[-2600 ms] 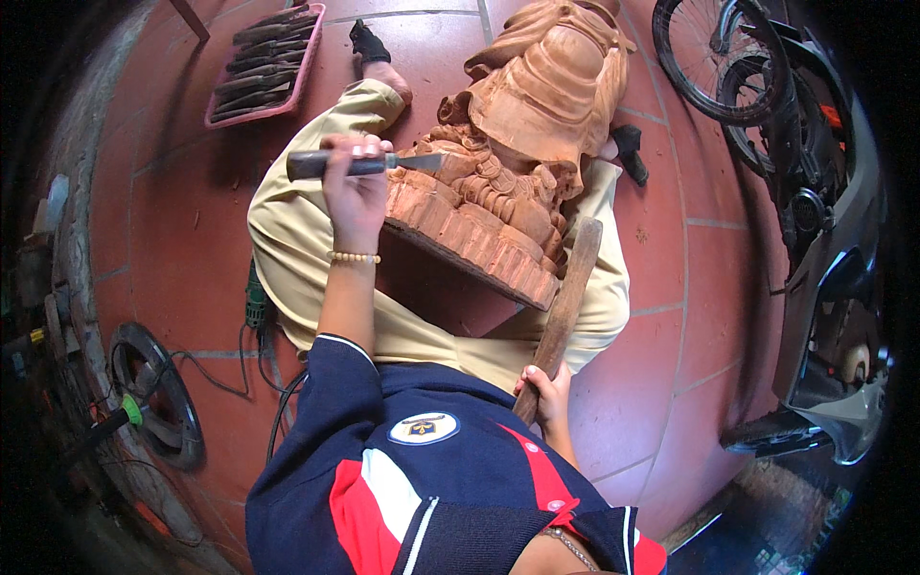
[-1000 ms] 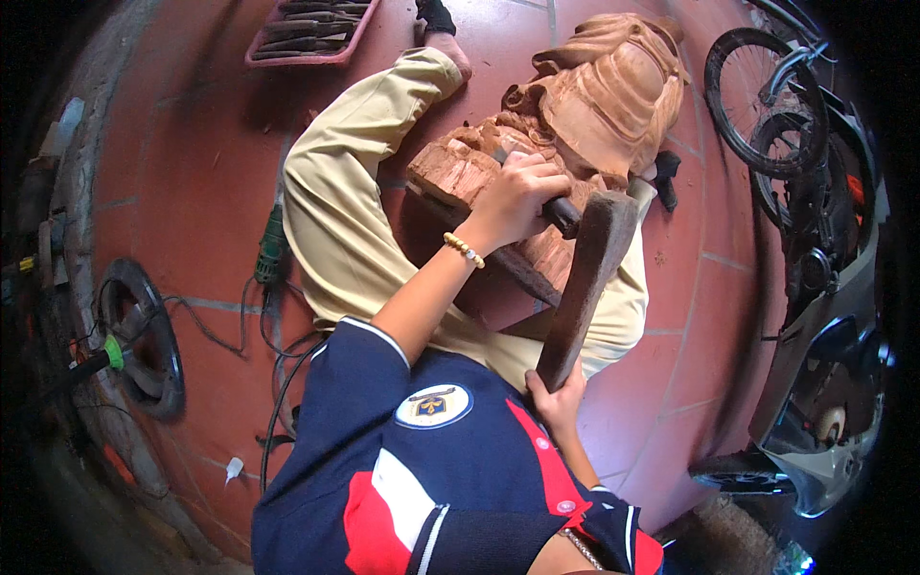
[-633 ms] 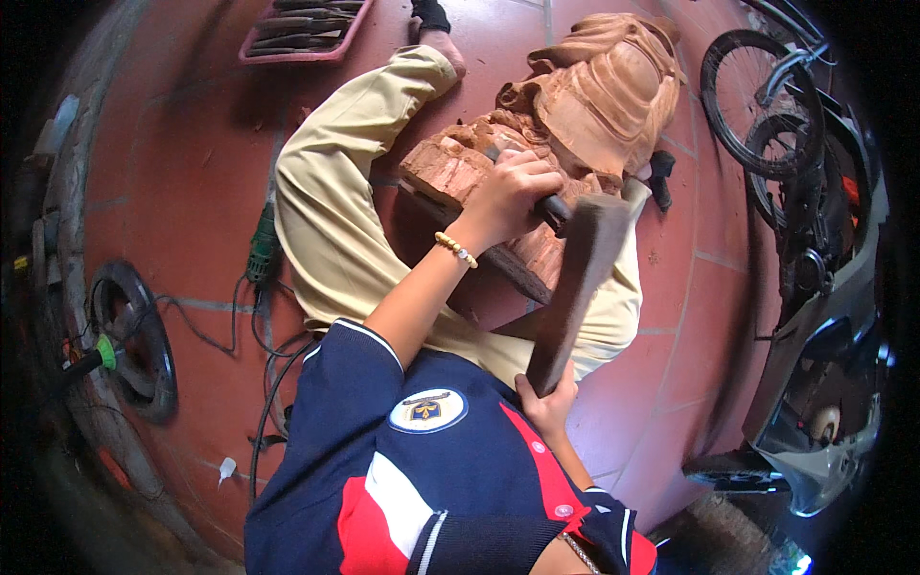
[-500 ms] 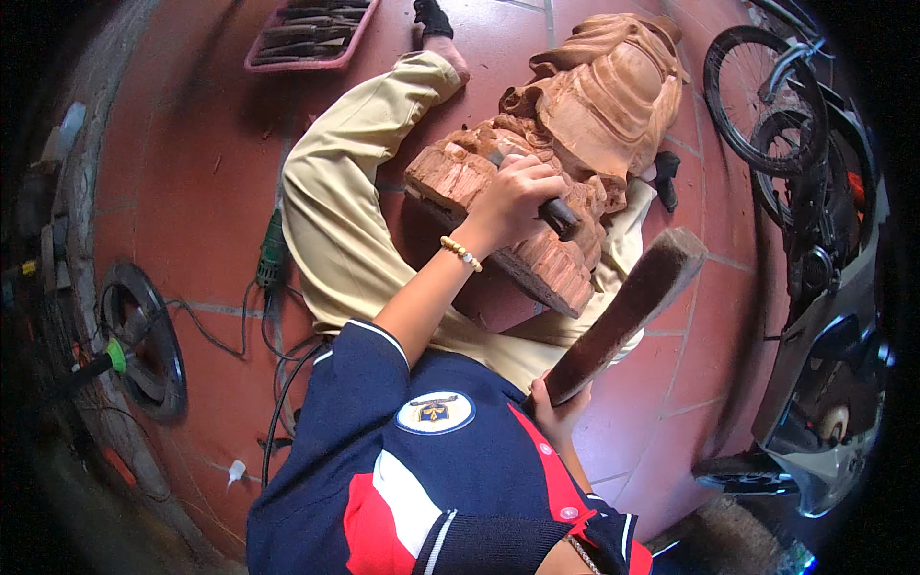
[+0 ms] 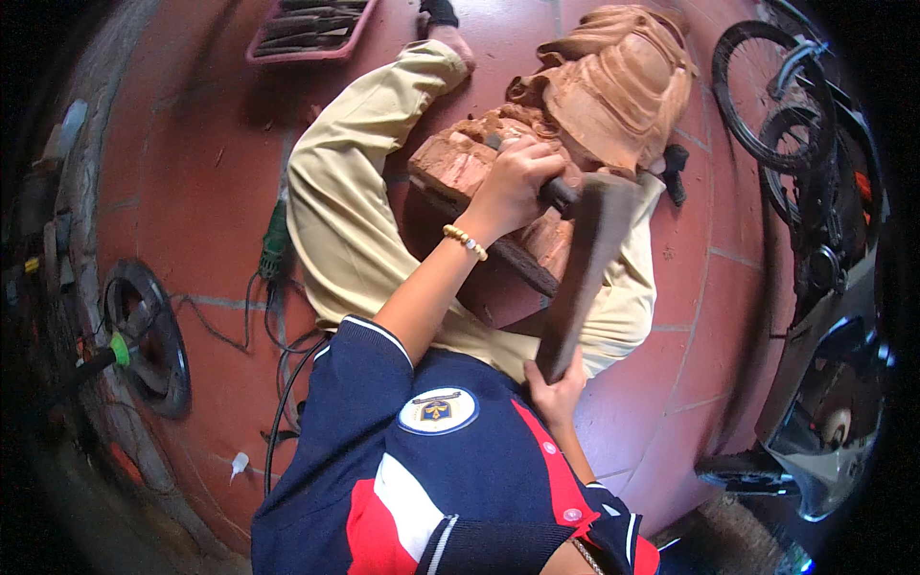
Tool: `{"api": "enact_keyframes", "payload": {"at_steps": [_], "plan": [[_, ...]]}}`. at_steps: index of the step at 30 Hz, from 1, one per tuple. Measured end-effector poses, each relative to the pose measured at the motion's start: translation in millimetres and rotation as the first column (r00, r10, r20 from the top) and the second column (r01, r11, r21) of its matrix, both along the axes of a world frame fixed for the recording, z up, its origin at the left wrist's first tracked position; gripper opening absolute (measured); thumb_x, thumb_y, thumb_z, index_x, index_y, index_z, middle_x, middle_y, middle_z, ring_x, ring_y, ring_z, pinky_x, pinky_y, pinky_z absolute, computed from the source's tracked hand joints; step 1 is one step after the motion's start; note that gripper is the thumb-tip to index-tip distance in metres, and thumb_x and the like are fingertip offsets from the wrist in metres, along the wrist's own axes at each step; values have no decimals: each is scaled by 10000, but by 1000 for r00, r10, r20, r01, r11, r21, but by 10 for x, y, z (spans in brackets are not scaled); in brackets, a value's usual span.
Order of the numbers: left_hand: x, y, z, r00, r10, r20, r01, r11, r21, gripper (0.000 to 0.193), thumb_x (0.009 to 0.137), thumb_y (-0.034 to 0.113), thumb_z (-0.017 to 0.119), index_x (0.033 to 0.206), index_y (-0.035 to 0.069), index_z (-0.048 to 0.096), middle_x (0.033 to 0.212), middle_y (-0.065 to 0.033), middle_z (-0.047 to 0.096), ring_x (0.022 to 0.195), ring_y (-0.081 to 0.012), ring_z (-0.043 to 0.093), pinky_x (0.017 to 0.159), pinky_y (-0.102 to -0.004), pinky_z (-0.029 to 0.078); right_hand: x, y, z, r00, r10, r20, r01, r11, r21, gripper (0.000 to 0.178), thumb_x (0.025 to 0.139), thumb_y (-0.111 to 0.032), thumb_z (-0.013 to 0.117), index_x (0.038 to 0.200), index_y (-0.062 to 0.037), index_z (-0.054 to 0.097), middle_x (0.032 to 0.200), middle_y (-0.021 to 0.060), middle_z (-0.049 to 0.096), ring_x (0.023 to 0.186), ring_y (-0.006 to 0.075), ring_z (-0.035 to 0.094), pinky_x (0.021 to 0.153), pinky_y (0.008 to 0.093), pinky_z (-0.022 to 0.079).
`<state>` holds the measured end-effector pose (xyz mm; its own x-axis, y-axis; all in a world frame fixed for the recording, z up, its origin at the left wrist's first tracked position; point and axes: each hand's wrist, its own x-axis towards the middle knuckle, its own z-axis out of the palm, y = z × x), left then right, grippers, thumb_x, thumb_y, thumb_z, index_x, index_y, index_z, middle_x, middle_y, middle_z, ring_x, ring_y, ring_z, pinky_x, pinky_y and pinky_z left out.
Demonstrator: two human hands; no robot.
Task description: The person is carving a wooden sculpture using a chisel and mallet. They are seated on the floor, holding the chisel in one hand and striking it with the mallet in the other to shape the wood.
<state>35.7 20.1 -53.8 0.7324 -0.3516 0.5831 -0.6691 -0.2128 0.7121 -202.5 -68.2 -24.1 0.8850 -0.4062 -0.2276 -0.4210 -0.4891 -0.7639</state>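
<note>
A reddish-brown wooden carving (image 5: 613,91) with flowing folds lies on the floor between my legs, its rough blocky base towards me. My left hand (image 5: 522,185) is closed around a chisel, whose dark handle (image 5: 560,195) sticks out to the right. The chisel's tip rests at the chipped wood of the base, mostly hidden by my fingers. In my right hand (image 5: 559,391) is a long, dark wooden mallet (image 5: 592,259), gripped at its narrow lower end. Its broad end is beside the chisel handle's butt; whether they touch I cannot tell.
A pink tray (image 5: 311,48) of several tools stands at the far left. A green corded power tool (image 5: 275,240) lies left of my leg, its cable trailing. A wheel (image 5: 146,335) lies further left. A bicycle (image 5: 776,96) and a motorbike (image 5: 824,412) are along the right.
The mallet has swung left and forward from the right side to the chisel handle. My right hand moved slightly with it. My left hand stays on the chisel.
</note>
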Motion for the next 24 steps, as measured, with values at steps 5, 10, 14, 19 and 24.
{"api": "enact_keyframes", "payload": {"at_steps": [5, 10, 14, 19, 24], "plan": [[50, 31, -35, 1000, 1, -7, -1, 1000, 13, 185, 530, 13, 604, 678, 71, 509, 705, -60, 533, 781, -253, 513, 710, -347, 394, -263, -122, -119, 991, -37, 127, 30, 998, 60, 478, 633, -163, 683, 1006, 21, 448, 771, 108, 537, 673, 212, 525, 624, 317, 426], [-12, 3, -46, 998, -24, 53, 21, 998, 62, 195, 521, 20, 607, 687, 78, 520, 702, -50, 524, 776, -242, 508, 711, -343, 393, 23, 2, 45, 1000, 3, -24, -3, 1000, -17, 425, 620, -177, 694, 921, -1, 451, 691, 138, 540, 621, 273, 562, 585, 348, 443], [-19, 18, -19, 994, -81, 71, 79, 996, 32, 201, 514, 28, 611, 688, 79, 523, 707, -45, 517, 783, -237, 499, 716, -329, 389, -152, -27, 7, 991, 30, 132, -20, 997, -74, 431, 624, -203, 689, 920, 0, 451, 725, 164, 547, 631, 316, 562, 564, 356, 443], [12, 49, -8, 998, -36, 55, 28, 989, 142, 191, 530, 44, 625, 700, 73, 543, 721, -57, 537, 787, -234, 511, 720, -334, 390, 63, 2, 62, 999, 34, -21, -34, 999, -9, 422, 618, -174, 685, 920, 2, 449, 730, 162, 554, 610, 317, 557, 543, 358, 431], [11, 38, -21, 1000, -3, 22, 4, 999, -49, 118, 591, 56, 631, 661, 72, 537, 695, -64, 543, 754, -232, 525, 710, -330, 389, -111, 8, 44, 998, 20, 59, -15, 996, -90, 437, 615, -166, 688, 943, -8, 447, 716, 161, 557, 625, 310, 565, 558, 359, 436]]}}
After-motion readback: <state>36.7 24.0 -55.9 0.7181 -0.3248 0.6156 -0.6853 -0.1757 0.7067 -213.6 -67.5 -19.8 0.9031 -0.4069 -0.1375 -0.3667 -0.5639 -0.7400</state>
